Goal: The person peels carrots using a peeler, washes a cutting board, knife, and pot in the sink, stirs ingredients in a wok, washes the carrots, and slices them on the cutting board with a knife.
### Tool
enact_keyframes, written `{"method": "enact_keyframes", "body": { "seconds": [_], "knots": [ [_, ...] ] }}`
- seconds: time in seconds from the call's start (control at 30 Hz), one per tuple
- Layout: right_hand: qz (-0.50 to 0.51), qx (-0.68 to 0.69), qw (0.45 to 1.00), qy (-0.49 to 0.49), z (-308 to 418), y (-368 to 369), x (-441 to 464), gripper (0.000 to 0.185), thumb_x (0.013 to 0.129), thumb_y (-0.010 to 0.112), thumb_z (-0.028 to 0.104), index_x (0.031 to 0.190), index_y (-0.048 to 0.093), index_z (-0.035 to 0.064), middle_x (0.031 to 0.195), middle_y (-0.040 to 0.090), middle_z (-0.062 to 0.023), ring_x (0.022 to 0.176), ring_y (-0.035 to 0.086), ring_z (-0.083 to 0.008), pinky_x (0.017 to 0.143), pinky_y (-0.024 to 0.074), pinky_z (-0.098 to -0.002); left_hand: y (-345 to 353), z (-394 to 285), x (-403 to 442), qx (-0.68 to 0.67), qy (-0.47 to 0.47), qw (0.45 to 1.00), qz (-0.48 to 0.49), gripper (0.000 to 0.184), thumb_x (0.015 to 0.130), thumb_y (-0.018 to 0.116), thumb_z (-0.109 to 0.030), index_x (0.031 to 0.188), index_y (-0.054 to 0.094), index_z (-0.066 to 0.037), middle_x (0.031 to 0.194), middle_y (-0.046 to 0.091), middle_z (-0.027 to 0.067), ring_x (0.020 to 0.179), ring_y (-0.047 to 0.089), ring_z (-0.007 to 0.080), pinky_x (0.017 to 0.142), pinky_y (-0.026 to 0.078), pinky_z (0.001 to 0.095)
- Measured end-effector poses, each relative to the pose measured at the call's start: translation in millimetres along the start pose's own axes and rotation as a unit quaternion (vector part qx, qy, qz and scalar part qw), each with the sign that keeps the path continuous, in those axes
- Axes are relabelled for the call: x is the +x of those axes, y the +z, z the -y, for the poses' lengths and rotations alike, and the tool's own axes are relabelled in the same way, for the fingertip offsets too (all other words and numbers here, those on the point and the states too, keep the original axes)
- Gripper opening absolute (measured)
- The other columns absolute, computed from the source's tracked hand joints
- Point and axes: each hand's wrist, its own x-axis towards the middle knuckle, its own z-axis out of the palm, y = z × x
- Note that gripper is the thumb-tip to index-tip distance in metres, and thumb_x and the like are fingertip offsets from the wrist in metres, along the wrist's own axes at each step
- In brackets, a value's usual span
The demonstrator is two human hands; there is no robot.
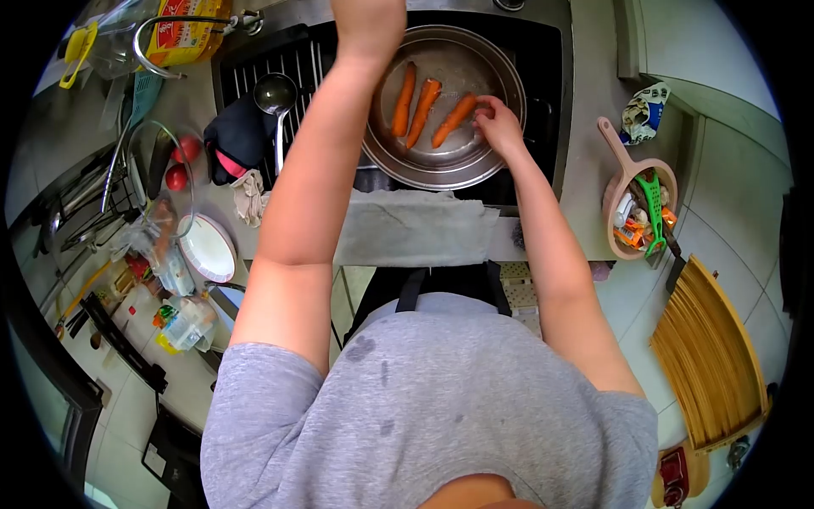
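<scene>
Three orange carrots lie side by side in a round metal basin (462, 174), which appears to hold a little water. My right hand (498, 127) is inside the basin's right rim, its thumb and fingertips closed on the end of the right carrot (454, 120). The middle carrot (423, 112) and the left carrot (404, 100) lie untouched by it. Reaching forward past the basin's upper left, my left hand (369, 25) is cut off by the top edge, so its fingers are hidden.
A ladle (276, 95) rests on a rack left of the basin. A grey cloth (415, 227) hangs at the counter's front edge. At left are an oil bottle (182, 34) and a white plate (208, 248). A pink strainer (623, 153) with a green utensil sits at right.
</scene>
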Motion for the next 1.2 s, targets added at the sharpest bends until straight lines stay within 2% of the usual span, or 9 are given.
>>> {"method": "enact_keyframes", "body": {
  "seconds": [0.07,0.4,0.63,0.8,0.87,1.03,1.07,1.13,1.2],
  "knots": [
    [-0.114,-0.184,0.973,-0.075,-5,11,9,0.044,0.083,0.053,-0.001,0.127,0.056,0.0036,0.109,0.066,-0.0158,0.088,0.068,-0.0264,0.079,0.0547,-0.0344,15,30,-32,0.127,0.090,0.987,-0.049,0.015,0.094,0.056,-0.009,0.086,0.063,0.000,0.069,0.065,0.0097,0.060,0.062,0.0182,0.058,0.049,0.0328],
    [-0.043,-0.266,0.962,-0.040,-1,64,51,0.029,0.084,0.055,0.006,0.111,0.060,-0.0041,0.110,0.061,-0.0305,0.108,0.061,-0.0400,0.094,0.0486,-0.0433,51,222,-239,0.537,-0.196,0.782,0.250,0.045,0.086,0.062,-0.018,0.123,0.049,0.003,0.104,0.063,0.0177,0.084,0.068,0.0403,0.078,0.057,0.0443],
    [-0.136,0.098,0.986,0.012,-40,119,91,0.042,0.093,0.056,0.014,0.130,0.044,-0.0016,0.119,0.061,-0.0277,0.107,0.062,-0.0409,0.094,0.0476,-0.0436,73,231,-227,0.585,-0.147,0.757,0.252,0.030,0.085,0.061,-0.023,0.101,0.056,0.002,0.088,0.062,0.0152,0.069,0.069,0.0238,0.053,0.057,0.0347],
    [0.038,0.377,0.918,0.114,-12,84,77,0.053,0.090,0.065,0.015,0.133,0.036,0.0019,0.105,0.062,-0.0171,0.080,0.067,-0.0299,0.067,0.0572,-0.0400,67,227,-226,0.312,-0.142,0.913,0.220,0.020,0.092,0.055,-0.020,0.097,0.053,-0.001,0.080,0.063,0.0120,0.060,0.066,0.0206,0.042,0.049,0.0321],
    [0.036,0.394,0.912,0.110,-23,73,91,0.034,0.089,0.067,0.013,0.116,0.048,0.0052,0.089,0.061,-0.0105,0.064,0.064,-0.0221,0.053,0.0556,-0.0318,48,177,-193,-0.167,-0.550,0.734,0.362,0.016,0.096,0.048,-0.020,0.100,0.048,-0.004,0.072,0.055,0.0076,0.040,0.045,0.0152,0.034,0.035,0.0301],
    [0.218,0.755,0.609,0.109,-13,55,88,0.022,0.095,0.056,0.025,0.078,0.054,0.0112,0.071,0.052,-0.0018,0.055,0.050,-0.0144,0.053,0.0481,-0.0254,16,125,-191,-0.630,-0.623,0.430,0.175,0.035,0.105,0.043,-0.034,0.083,0.046,-0.007,0.061,0.041,-0.0008,0.038,0.027,0.0076,0.036,0.019,0.0258],
    [0.275,0.819,0.499,0.064,-17,57,87,0.027,0.097,0.053,0.030,0.080,0.054,0.0103,0.069,0.050,-0.0012,0.055,0.049,-0.0144,0.053,0.0477,-0.0269,17,119,-194,-0.630,-0.623,0.430,0.176,0.035,0.105,0.043,-0.034,0.083,0.046,-0.007,0.061,0.041,-0.0008,0.038,0.027,0.0076,0.036,0.019,0.0258],
    [0.291,0.799,0.514,0.112,-4,59,79,0.034,0.100,0.045,0.036,0.083,0.054,0.0081,0.070,0.053,-0.0038,0.056,0.051,-0.0164,0.053,0.0475,-0.0297,20,106,-194,-0.298,-0.606,0.701,0.231,0.030,0.104,0.044,-0.032,0.086,0.047,-0.009,0.063,0.041,-0.0019,0.037,0.028,0.0070,0.036,0.021,0.0247],
    [-0.008,0.596,0.777,0.201,10,71,62,0.035,0.100,0.041,0.037,0.090,0.054,0.0063,0.075,0.059,-0.0100,0.060,0.056,-0.0207,0.056,0.0486,-0.0316,20,130,-201,-0.207,-0.600,0.717,0.287,0.027,0.099,0.054,-0.031,0.095,0.053,-0.004,0.070,0.057,0.0080,0.045,0.053,0.0199,0.042,0.039,0.0325]
  ]
}}
